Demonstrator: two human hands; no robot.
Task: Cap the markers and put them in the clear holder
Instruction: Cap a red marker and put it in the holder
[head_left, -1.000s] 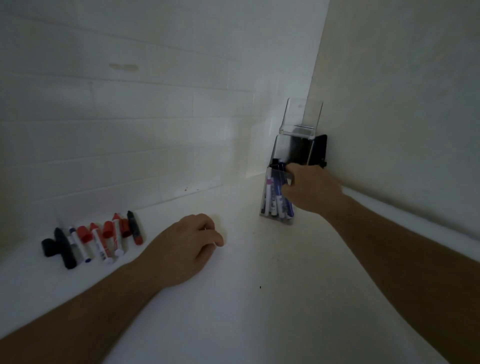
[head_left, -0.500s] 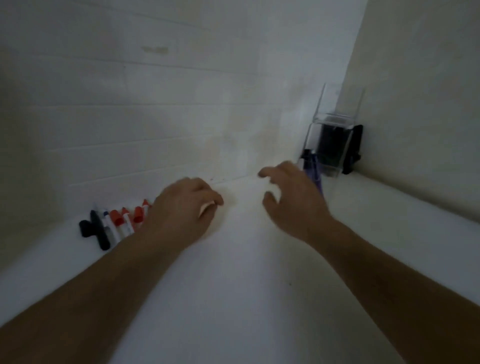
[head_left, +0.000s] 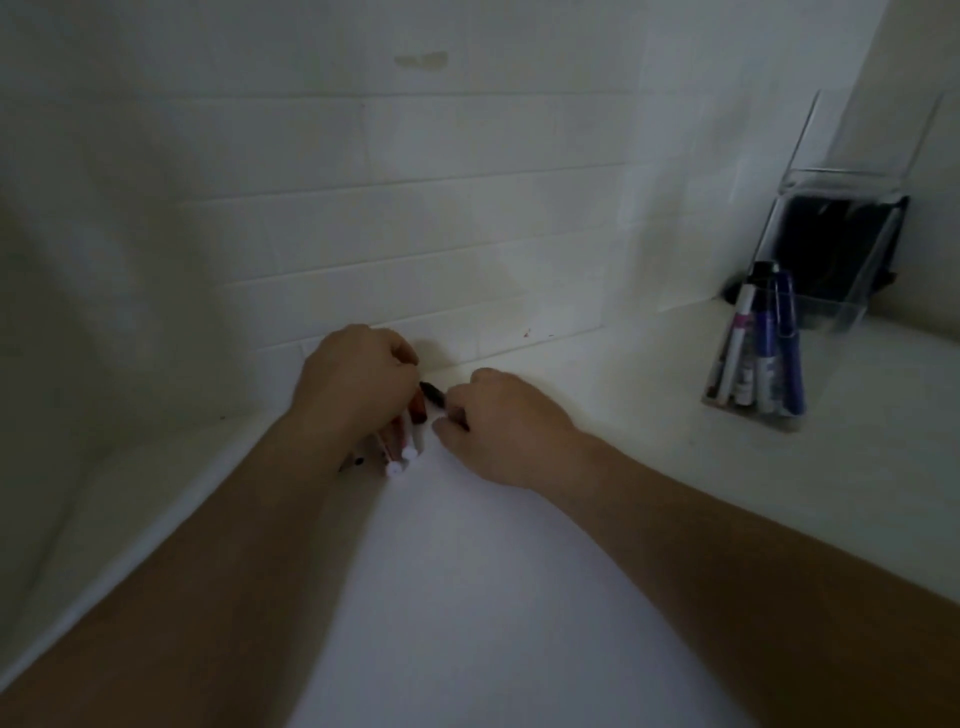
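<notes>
While both hands are down on the white counter (head_left: 467, 597), there's clearly work left. Left hand (head_left: 358, 379) is curled over the loose red and white markers (head_left: 402, 441) by the tiled wall, can't tell if it's gripping. Right hand (head_left: 498, 421) pinches a black marker (head_left: 434, 393). Further off, the clear plastic holder (head_left: 769, 353) already has a few capped purple ones, so I'd guess halfway.

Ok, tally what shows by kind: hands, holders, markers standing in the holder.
Hands: 2, the left hand and the right hand
Clear holder: 1
Markers in the holder: 4 distinguishable
Total: 7
Loose markers under the left hand are mostly hidden, so uncounted.
</notes>
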